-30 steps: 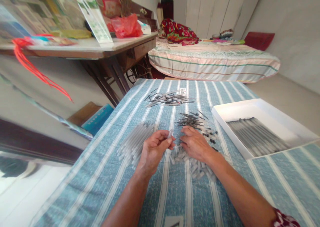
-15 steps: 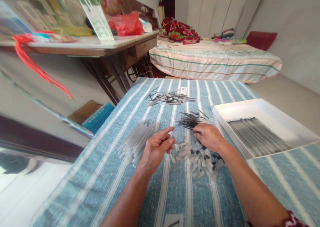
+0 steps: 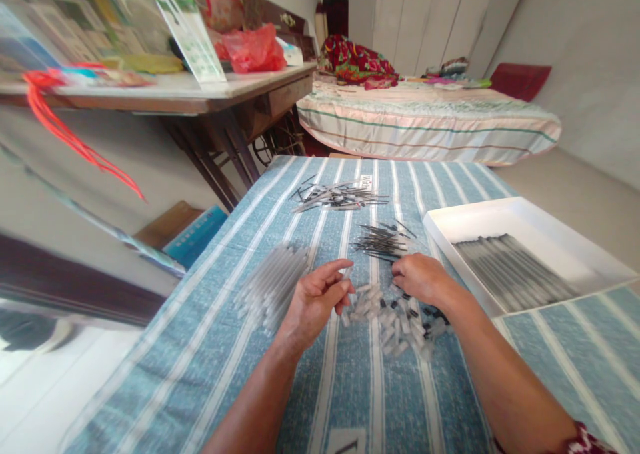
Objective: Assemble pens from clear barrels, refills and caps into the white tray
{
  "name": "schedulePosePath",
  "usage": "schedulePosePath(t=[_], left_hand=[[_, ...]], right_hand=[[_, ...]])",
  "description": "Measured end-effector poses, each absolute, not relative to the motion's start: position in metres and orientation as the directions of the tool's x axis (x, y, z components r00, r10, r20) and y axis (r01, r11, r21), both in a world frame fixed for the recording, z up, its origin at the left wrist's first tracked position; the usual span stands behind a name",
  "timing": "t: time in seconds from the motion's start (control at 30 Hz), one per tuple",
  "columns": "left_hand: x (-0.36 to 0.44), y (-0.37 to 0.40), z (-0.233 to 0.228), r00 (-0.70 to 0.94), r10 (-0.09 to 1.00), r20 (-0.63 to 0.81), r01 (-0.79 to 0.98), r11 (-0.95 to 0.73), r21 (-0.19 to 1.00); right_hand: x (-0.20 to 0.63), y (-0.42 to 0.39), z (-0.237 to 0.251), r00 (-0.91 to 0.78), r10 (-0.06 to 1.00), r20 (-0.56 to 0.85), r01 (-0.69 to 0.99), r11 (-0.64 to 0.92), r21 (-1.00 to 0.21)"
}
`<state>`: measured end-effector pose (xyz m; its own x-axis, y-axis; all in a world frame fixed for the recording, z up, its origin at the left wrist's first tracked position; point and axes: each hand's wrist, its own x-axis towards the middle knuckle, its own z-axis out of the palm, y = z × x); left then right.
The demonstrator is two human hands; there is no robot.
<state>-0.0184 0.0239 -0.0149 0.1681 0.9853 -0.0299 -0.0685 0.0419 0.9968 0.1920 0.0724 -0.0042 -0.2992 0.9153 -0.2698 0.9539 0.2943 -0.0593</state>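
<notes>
My left hand (image 3: 320,297) is closed, thumb and fingers pinched around a small translucent piece (image 3: 349,273) that looks like a pen cap, mostly hidden. Left of it lie many clear pen barrels (image 3: 275,284) side by side. My right hand (image 3: 417,277) pinches the near end of a thin black refill (image 3: 384,257), at the front edge of a pile of black pen refills (image 3: 377,239). Below and between both hands spreads a heap of small translucent caps (image 3: 400,327), with some short black pieces among them.
An open white box (image 3: 510,207) at the right holds a row of filled pens (image 3: 515,271). Farther back on the striped cloth (image 3: 225,361) lies a loose pile of mixed pen parts (image 3: 340,196). A wooden desk (image 3: 250,94) stands at left, a bed (image 3: 430,121) behind.
My right hand has drawn slightly toward me and right, away from the refill pile, with a dark refill now showing at its fingertips. My left hand has hardly moved.
</notes>
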Motion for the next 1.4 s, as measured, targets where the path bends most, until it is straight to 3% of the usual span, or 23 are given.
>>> schedulePosePath(t=[0.47,0.6,0.67,0.73,0.8,0.9,1.1,1.4], left_hand=[[-0.015,0.020,-0.010,0.190,0.978,-0.085,-0.019,0.090,0.996],[-0.015,0.020,-0.010,0.210,0.973,-0.095,0.005,0.096,0.995],[-0.015,0.020,-0.011,0.219,0.971,-0.097,0.010,0.097,0.995],[-0.015,0.021,-0.012,0.225,0.969,-0.099,0.014,0.098,0.995],[-0.016,0.021,-0.014,0.232,0.967,-0.100,0.020,0.099,0.995],[-0.016,0.022,-0.015,0.251,0.963,-0.095,0.027,0.091,0.995],[-0.015,0.020,-0.015,0.286,0.955,-0.084,0.039,0.076,0.996],[-0.014,0.019,-0.016,0.284,0.956,-0.072,0.034,0.065,0.997]], right_hand=[[0.187,0.069,-0.008,-0.309,0.905,-0.293,0.951,0.303,-0.067],[0.190,0.070,-0.011,-0.341,0.909,-0.239,0.939,0.315,-0.141],[0.192,0.071,-0.011,-0.361,0.916,-0.174,0.914,0.311,-0.260],[0.192,0.072,-0.012,-0.378,0.917,-0.125,0.828,0.275,-0.489],[0.191,0.071,-0.013,-0.400,0.909,-0.119,0.638,0.183,-0.748],[0.185,0.068,-0.012,-0.435,0.892,-0.124,0.306,0.017,-0.952],[0.175,0.063,-0.010,-0.431,0.898,-0.086,-0.041,-0.115,-0.992],[0.169,0.062,-0.016,-0.450,0.890,-0.070,-0.200,-0.177,-0.964]])
